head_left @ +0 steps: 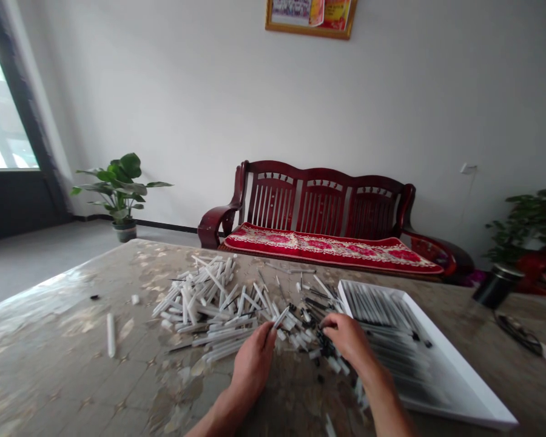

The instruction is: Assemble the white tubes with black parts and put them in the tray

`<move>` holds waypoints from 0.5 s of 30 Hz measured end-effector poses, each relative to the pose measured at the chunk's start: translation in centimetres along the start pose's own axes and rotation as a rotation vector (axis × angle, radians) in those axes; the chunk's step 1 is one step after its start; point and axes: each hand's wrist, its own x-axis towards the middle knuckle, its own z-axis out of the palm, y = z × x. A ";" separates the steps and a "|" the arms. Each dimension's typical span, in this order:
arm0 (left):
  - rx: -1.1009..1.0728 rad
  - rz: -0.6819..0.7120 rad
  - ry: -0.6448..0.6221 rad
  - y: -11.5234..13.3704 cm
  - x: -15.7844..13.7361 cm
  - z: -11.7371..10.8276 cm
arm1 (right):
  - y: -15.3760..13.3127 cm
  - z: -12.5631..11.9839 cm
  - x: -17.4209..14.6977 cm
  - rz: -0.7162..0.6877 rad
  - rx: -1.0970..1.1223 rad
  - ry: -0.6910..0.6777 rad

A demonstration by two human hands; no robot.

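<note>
My left hand [256, 354] is closed in a pinch around a slim pen [281, 317] that points up and to the right. My right hand [344, 337] has its fingertips together over small black pieces [326, 343] that look like pen caps; what it pinches is hidden. To the left of my left hand lies a heap of whitish pen barrels [209, 297]. Short translucent pieces [304, 337] are scattered between my hands. Beside my right forearm, a white shallow box [471, 379] holds rows of pens [377, 303] with dark ends.
The table [131, 388] has a patterned cover. A lone white tube [111, 335] lies at the left. A black cylindrical container [498, 285] and eyeglasses [519, 332] are at the right. Beyond stand a wooden bench [323, 203] and a potted plant [124, 188].
</note>
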 end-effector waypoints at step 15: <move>0.259 0.095 -0.154 0.6 -0.8 -0.2 | -3.5 0.3 -2.0 -0.189 -0.213 -0.241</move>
